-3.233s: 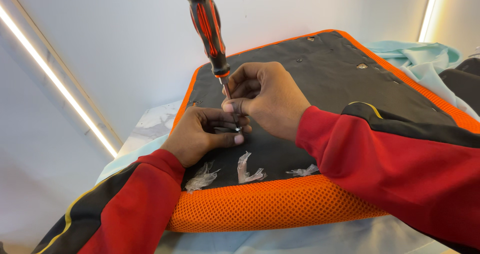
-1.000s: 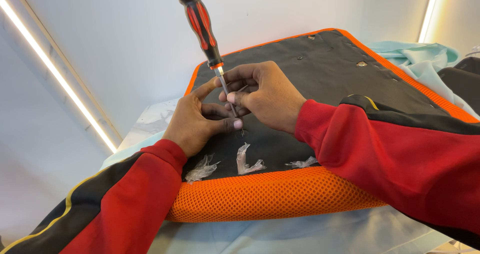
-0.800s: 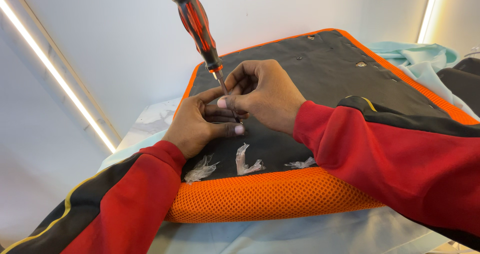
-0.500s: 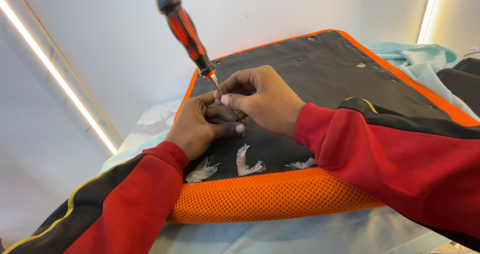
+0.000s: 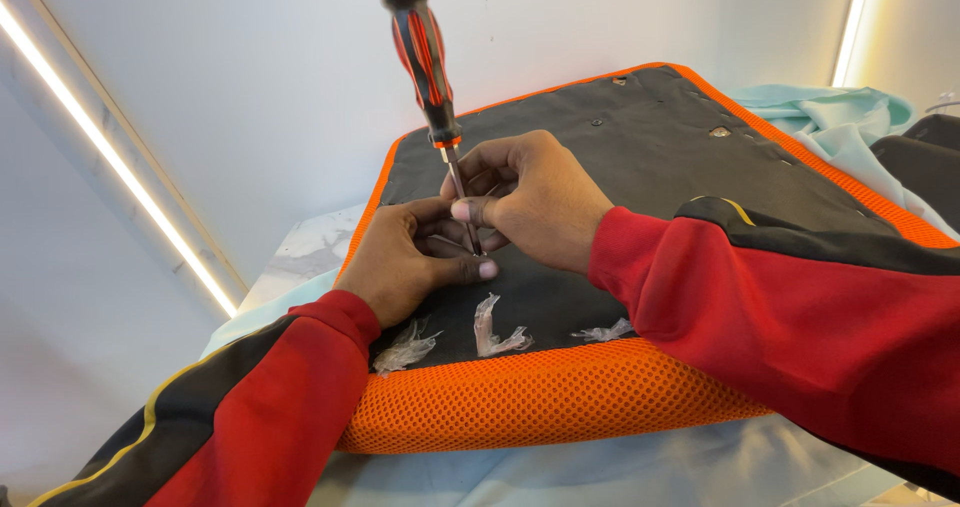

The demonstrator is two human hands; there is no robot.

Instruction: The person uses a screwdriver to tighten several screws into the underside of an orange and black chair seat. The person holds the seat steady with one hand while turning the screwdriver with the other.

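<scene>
At the near edge of the cushion [image 5: 540,402], where the orange mesh border bulges toward the camera, three crumpled scraps of clear film [image 5: 495,329] are seen lying in a row on the black underside, just inside the mesh; they are loose and touched by neither hand. Just beyond them the left hand [image 5: 405,267] is laid flat-sided on the black panel near the left edge, its fingers curled and pressed together around the lower end of the shaft, seemingly so that the tip is kept from wandering; what exactly lies under the tip is hidden by the fingers. The right hand [image 5: 530,199] is closed over the shaft from the other side, thumb and forefinger pinching the metal just above the left hand's fingers, which suggests guidance rather than turning force, since the handle is left free. One screwdriver [image 5: 428,62] is counted, standing almost upright with its red and black handle leaning slightly left above both hands. Further off, toward the far edge, a few small fastener points are dotted across the black panel, and a pale green cloth [image 5: 835,117] is bunched beyond the far right corner
</scene>
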